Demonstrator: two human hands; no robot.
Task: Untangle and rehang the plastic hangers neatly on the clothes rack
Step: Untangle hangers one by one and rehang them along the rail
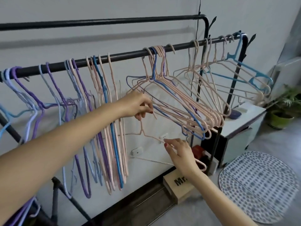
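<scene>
A person works at a black clothes rack set against a pale wall, both bare arms reaching in from the lower left and lower right. The left hand has its fingers pinched together on the hook end of a loose pink hanger, which hangs below the rail and off it. The right hand grips the same hanger lower down, fingers closed over its sloping shoulder, with the hanger's far curved end showing just past the wrist.

Above the hands, a tangled cluster of pink hangers with one blue hanger among them hangs from the middle of the rail, tilted to the right. Left of it, purple hangers and more pink and blue ones dangle steeply, many nearly vertical. At the rail's far right a light blue hanger hangs beside further pink ones.

On the floor below stands a wooden box marked "Mr.", its inside not visible. A white cabinet sits to the right with a dark purple object on top, and beyond it a green pot holds a leafy plant. A patterned oval mat lies on the floor nearby.
</scene>
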